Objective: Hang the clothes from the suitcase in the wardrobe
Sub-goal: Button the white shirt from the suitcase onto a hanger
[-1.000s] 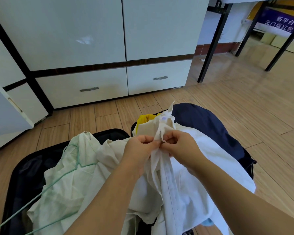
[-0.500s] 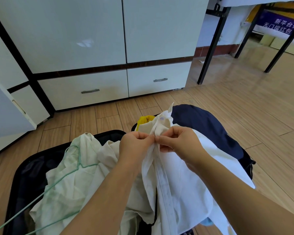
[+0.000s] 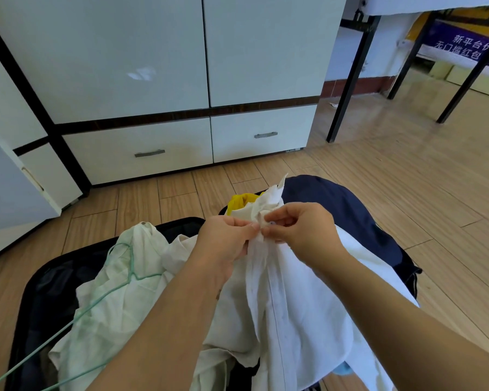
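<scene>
A white button shirt (image 3: 299,300) is held up over the open black suitcase (image 3: 37,294). My left hand (image 3: 226,238) pinches one edge of its front placket near the collar. My right hand (image 3: 302,227) pinches the other edge, with a small button showing between its fingertips. A pale cream garment (image 3: 119,292) lies in the suitcase with a thin green wire hanger (image 3: 102,300) across it. Yellow cloth (image 3: 239,201) and a navy garment (image 3: 347,215) lie behind the shirt. The white wardrobe (image 3: 153,66) stands ahead, its two middle doors closed.
Two drawers with metal handles (image 3: 149,153) sit under the wardrobe doors. A wardrobe door (image 3: 9,190) stands open at the left. Black table legs (image 3: 350,80) rise at the right on the wooden floor (image 3: 407,179). A banner with writing (image 3: 469,46) hangs far right.
Both hands have shifted a little up along the shirt's placket toward the collar, and a button now shows at my right fingertips.
</scene>
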`<action>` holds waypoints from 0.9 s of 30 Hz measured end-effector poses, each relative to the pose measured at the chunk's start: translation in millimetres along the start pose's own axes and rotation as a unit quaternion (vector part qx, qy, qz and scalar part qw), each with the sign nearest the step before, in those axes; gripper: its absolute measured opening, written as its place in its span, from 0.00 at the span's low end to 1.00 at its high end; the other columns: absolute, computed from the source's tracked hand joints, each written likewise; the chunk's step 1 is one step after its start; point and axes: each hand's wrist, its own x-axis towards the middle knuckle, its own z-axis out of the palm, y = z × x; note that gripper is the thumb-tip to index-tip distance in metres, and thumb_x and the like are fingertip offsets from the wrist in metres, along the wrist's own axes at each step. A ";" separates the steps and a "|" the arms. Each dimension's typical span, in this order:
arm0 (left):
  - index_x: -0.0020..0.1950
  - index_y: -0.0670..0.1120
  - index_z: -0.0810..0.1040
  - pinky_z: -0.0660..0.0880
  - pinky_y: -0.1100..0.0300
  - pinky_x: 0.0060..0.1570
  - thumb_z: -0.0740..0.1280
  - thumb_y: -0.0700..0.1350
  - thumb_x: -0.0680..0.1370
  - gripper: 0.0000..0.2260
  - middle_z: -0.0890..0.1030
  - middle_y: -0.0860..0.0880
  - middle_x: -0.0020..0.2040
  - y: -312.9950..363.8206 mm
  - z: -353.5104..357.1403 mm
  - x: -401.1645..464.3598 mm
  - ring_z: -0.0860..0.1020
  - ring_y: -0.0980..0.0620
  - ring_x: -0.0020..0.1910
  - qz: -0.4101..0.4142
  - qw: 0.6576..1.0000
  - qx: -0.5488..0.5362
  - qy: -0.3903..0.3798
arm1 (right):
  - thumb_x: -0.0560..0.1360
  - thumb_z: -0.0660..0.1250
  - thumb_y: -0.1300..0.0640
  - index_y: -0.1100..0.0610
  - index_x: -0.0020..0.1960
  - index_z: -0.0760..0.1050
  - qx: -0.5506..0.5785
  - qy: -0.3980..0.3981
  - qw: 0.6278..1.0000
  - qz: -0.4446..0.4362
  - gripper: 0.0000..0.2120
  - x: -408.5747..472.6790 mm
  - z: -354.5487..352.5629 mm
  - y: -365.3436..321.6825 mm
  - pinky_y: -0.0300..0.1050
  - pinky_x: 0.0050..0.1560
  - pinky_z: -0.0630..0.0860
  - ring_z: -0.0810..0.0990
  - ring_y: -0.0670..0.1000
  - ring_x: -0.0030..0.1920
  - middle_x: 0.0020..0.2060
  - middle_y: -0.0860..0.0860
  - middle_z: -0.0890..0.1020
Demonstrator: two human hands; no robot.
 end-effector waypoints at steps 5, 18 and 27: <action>0.41 0.39 0.80 0.81 0.51 0.48 0.67 0.34 0.77 0.06 0.83 0.40 0.43 -0.8 2.9 -1.0 0.82 0.45 0.42 0.002 1.000 0.003 -0.005 | 0.69 0.73 0.69 0.63 0.46 0.82 0.145 -0.057 0.983 0.099 0.07 -3.7 -5.0 -3.1 0.39 0.40 0.82 0.85 0.51 0.38 0.41 0.56 0.84; 0.37 0.44 0.81 0.78 0.59 0.40 0.70 0.37 0.75 0.07 0.82 0.43 0.40 5.8 10.1 -5.7 0.80 0.49 0.39 0.026 0.998 0.056 0.019 | 0.69 0.71 0.72 0.65 0.41 0.80 0.234 -0.041 0.957 0.165 0.05 -2.6 -10.7 -9.4 0.41 0.36 0.82 0.85 0.54 0.35 0.39 0.60 0.84; 0.42 0.36 0.80 0.81 0.62 0.36 0.65 0.29 0.76 0.06 0.82 0.43 0.36 10.9 0.7 -8.7 0.80 0.52 0.34 -0.031 0.997 -0.042 -0.049 | 0.68 0.74 0.70 0.63 0.41 0.78 0.184 -0.011 0.977 0.104 0.07 -0.8 -11.2 -2.1 0.38 0.34 0.80 0.83 0.50 0.34 0.39 0.57 0.83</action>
